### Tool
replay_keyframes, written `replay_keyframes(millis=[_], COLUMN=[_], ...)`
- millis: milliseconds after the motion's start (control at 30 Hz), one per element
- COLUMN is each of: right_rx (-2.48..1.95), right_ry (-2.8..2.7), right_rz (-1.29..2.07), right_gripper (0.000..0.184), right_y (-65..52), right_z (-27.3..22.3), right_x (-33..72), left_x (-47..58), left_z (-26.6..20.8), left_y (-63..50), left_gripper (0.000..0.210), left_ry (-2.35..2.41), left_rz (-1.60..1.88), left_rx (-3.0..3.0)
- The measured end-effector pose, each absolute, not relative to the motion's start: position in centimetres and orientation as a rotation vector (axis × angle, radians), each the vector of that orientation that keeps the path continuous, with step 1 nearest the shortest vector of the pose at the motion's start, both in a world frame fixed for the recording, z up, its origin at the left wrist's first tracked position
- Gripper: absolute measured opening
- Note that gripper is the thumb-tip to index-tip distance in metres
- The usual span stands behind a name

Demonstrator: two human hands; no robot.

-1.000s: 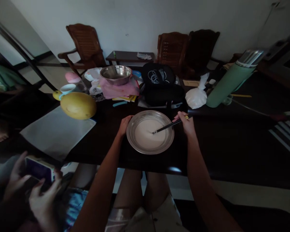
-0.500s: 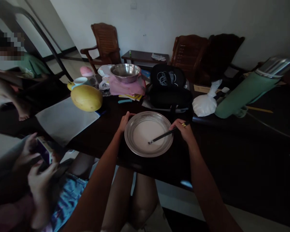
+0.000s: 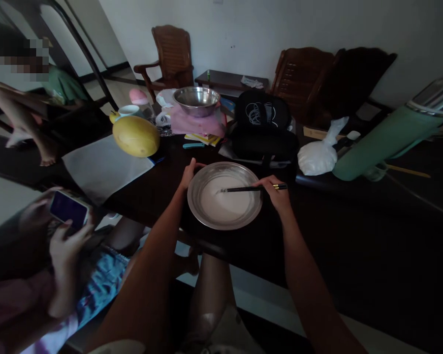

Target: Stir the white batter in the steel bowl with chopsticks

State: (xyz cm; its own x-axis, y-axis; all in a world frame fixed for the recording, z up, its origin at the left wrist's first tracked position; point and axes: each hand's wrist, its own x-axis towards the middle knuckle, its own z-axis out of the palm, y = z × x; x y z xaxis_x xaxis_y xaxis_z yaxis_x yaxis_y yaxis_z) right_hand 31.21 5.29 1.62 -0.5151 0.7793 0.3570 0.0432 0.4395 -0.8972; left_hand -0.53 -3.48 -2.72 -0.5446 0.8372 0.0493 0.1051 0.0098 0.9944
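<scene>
A wide metal bowl (image 3: 197, 216) stands on the dark table, with a whitish mixture (image 3: 225, 204) in it. My left hand (image 3: 188, 174) grips the bowl's rim on the left, thumb on top; some of its fingers are hidden. Held in my right hand (image 3: 277, 192) is a pair of black chopsticks (image 3: 243, 189) with gold bands near the top. They slant low across the bowl from the right rim, and their tips, coated in white, are in the mixture left of its middle.
Behind the bowl are a black case (image 3: 262, 132), a pink bundle (image 3: 197, 122) bearing a second metal bowl (image 3: 195, 101), and a yellow melon-like thing (image 3: 136, 136). A tied bag of white powder (image 3: 317, 156) and a green flask (image 3: 387, 140) stand right. A seated person holds a phone (image 3: 69, 209) at left.
The chopsticks have swung from slanting toward the bowl's near side to lying nearly level, their tips now farther back and left. My left hand stays on the rim. The view has shifted slightly.
</scene>
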Motion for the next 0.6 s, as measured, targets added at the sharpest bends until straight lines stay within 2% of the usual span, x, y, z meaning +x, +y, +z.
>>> replay_keyframes(millis=[167, 267, 433, 600], right_rx=[-0.785, -0.674, -0.746, -0.787], right_ry=[-1.611, -1.776, -1.831, -1.548], right_rz=[1.264, 1.298, 1.065, 1.252], right_gripper=[0.042, 0.04, 0.037, 0.044], right_y=[5.8, 5.5, 5.8, 5.9], right_z=[1.5, 1.3, 1.7, 1.6], right_x=[31.9, 31.7, 32.0, 32.3], left_x=[-0.2, -0.2, -0.3, 0.4], left_z=[-2.4, -2.3, -1.6, -0.5], left_y=[-3.1, -2.9, -3.3, -5.1], left_gripper=[0.08, 0.076, 0.065, 0.052], left_ry=[1.573, 1.582, 1.545, 1.424], left_rz=[1.684, 1.665, 1.481, 1.297], left_rx=[0.824, 0.832, 0.821, 0.787])
